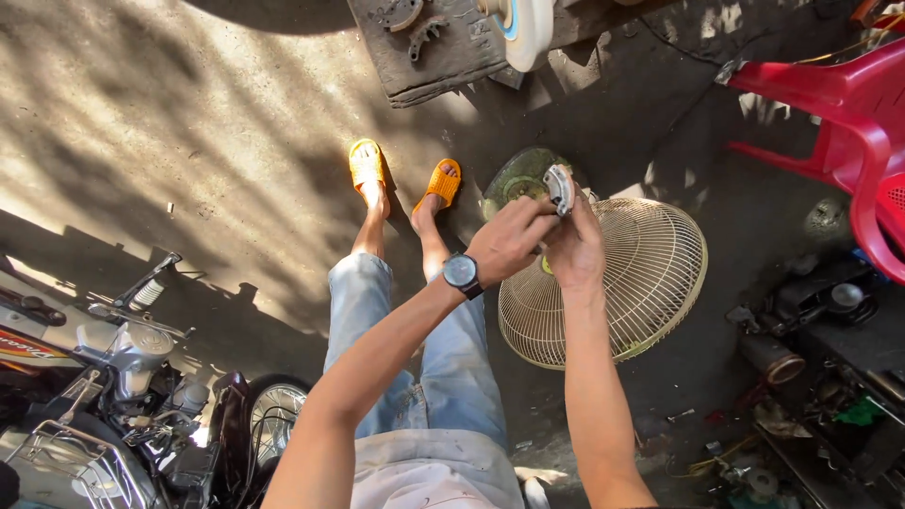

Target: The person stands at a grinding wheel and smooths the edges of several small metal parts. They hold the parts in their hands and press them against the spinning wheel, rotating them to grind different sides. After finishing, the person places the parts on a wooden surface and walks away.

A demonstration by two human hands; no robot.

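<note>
Both my hands are raised in front of me over the ground. My right hand [577,247] grips a small grey metal part [559,187] that sticks up above the fingers. My left hand [510,240], with a dark wristwatch [461,272] on the wrist, closes its fingers on the lower side of the same part. Below the hands lies a cream wire fan guard [650,273] flat on the ground. My legs in light jeans and orange sandals [368,162] stretch out ahead.
A round greenish metal disc [517,181] lies beside the fan guard. A red plastic chair [848,132] stands at right, dark machine parts [801,320] below it. A motorcycle [123,396] is at lower left. A wooden block with metal pieces [424,47] is at top.
</note>
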